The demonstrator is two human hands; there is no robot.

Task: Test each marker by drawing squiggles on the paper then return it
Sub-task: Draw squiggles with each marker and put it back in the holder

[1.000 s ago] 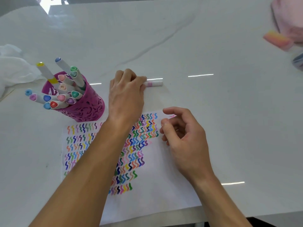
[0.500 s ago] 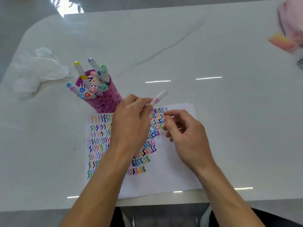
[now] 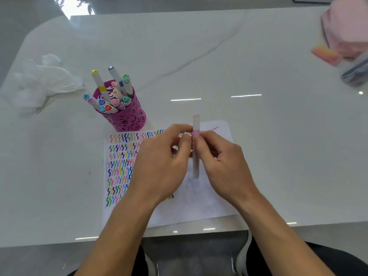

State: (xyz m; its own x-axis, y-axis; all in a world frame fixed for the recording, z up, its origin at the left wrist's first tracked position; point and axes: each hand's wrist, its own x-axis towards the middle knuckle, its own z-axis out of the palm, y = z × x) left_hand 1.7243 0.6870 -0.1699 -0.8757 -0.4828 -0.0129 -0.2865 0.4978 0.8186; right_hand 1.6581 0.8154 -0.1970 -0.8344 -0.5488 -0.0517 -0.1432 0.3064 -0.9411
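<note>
A white marker with a pink band [image 3: 196, 124] stands upright between my two hands above the paper [image 3: 199, 206]. My right hand [image 3: 221, 166] grips its barrel with curled fingers. My left hand [image 3: 163, 162] pinches the marker at the pink band from the left. The paper lies flat on the table and carries rows of coloured squiggles, with a fresh pink squiggle [image 3: 214, 128] near its far right corner. A magenta cup [image 3: 127, 118] at the paper's far left corner holds several capped markers.
A crumpled white tissue [image 3: 39, 80] lies at the far left of the white marble table [image 3: 199, 56]. At the far right sit a pink pouch [image 3: 346, 26], a pink-orange eraser [image 3: 324, 54] and a clear case [image 3: 356, 72]. The table's near edge runs just below the paper.
My left hand brought the pink marker from the table beyond the paper toward me. The marker turned upright, and my right hand rose off the paper and took hold of its barrel.
</note>
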